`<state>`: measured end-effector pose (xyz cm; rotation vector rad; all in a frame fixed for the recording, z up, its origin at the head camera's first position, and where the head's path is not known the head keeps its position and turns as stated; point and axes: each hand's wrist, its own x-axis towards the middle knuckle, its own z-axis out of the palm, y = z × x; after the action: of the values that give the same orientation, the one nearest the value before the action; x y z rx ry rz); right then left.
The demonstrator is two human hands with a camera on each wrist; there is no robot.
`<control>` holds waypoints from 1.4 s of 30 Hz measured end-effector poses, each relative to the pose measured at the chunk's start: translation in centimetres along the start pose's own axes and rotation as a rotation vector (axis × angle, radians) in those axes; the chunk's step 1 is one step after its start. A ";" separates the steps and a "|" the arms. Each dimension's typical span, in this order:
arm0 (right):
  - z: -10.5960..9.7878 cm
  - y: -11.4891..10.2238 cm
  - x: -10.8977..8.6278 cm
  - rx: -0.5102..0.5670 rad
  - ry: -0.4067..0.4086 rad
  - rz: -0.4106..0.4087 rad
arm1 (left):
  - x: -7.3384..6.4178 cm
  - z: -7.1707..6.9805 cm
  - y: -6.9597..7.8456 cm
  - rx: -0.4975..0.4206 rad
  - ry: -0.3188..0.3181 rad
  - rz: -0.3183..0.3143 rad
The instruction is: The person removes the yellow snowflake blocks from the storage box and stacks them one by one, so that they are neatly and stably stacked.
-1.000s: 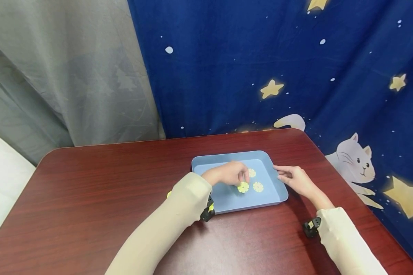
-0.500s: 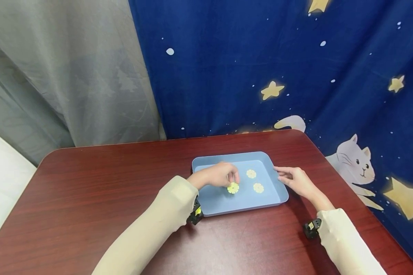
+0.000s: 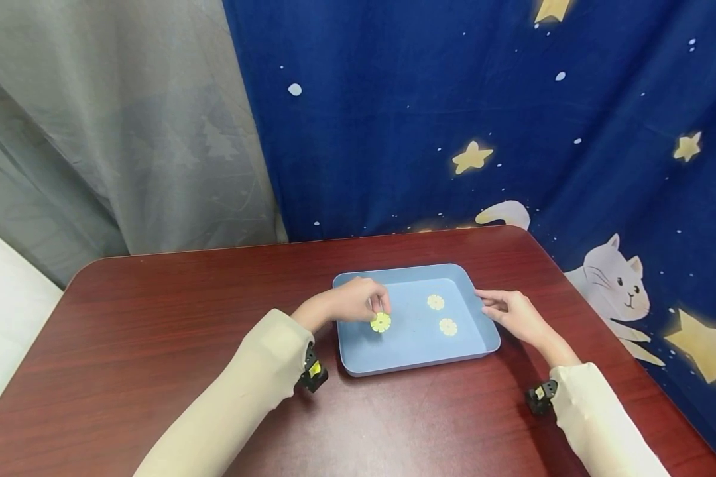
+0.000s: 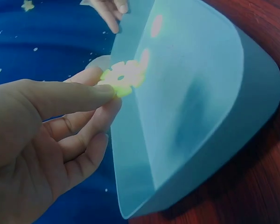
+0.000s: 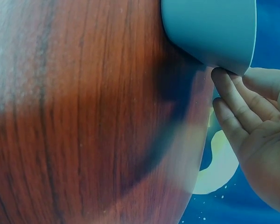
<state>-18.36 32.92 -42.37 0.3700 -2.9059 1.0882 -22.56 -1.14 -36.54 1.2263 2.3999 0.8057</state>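
Note:
In the head view, my left hand (image 3: 355,301) pinches a yellow notched flower-shaped disc (image 3: 380,322) above the left part of a shallow blue tray (image 3: 417,344). The left wrist view has that disc (image 4: 123,77) between thumb and fingers, a round hole at its middle. Two paler discs of the same shape lie in the tray's right half, one farther back (image 3: 435,302) and one nearer (image 3: 448,326). My right hand (image 3: 516,315) touches the tray's right wall with its fingers extended; in the right wrist view the fingertips (image 5: 219,74) meet the outer wall.
The tray stands on a reddish-brown wooden table (image 3: 173,344), near its right side. Behind the table hang a grey curtain (image 3: 125,132) and a blue star-patterned curtain (image 3: 394,119). Each wrist carries a small black camera, one on the left (image 3: 313,372), one on the right (image 3: 539,396).
My left hand has carried the yellow disc leftward across the tray, uncovering more of the tray floor. The right hand stays at the right wall, and the two pale discs have not moved.

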 end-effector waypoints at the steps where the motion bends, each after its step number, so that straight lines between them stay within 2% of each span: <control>1: 0.0 0.0 0.0 0.000 0.000 -0.001 | -0.3 -0.1 -0.1 -0.007 0.003 -0.001; 6: 0.0 0.0 0.0 0.003 0.000 -0.003 | -1.8 -0.7 -0.3 -0.030 0.024 -0.002; 13: 0.0 -0.1 -0.1 0.002 -0.005 0.005 | -3.6 -1.2 -1.1 -0.034 0.046 -0.046; 20: -0.1 -0.2 -0.1 -0.002 -0.006 0.007 | -5.3 -1.7 -1.9 -0.038 0.060 -0.036; 33: -0.2 -0.4 -0.2 0.001 -0.004 0.014 | -7.7 -2.4 -3.2 -0.009 0.063 -0.051; 42: 0.0 -0.3 0.0 0.001 -0.002 0.018 | -9.1 -2.5 -4.5 -0.025 0.052 -0.078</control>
<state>-18.33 32.70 -42.17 0.3459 -2.9164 1.0919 -21.44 -11.52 -37.06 1.1081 2.4549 0.8512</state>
